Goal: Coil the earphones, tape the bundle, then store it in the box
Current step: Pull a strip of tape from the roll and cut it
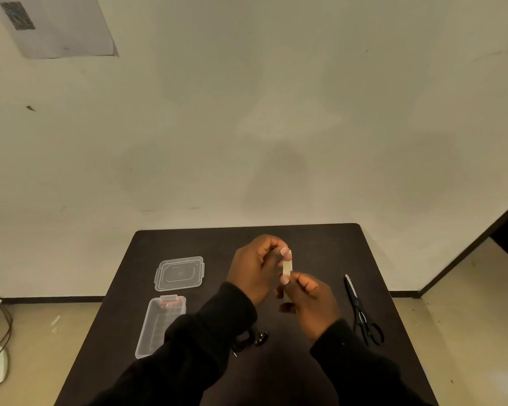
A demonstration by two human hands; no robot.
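Both hands pinch a pale tape strip — left hand at its top, right hand below — above the desk; scissors near the right edge, open box left.

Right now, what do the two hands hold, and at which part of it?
A short strip of pale tape, stretched between both hands. The left hand pinches its upper end; the right hand pinches its lower end. The earphones lie unheld on the table.
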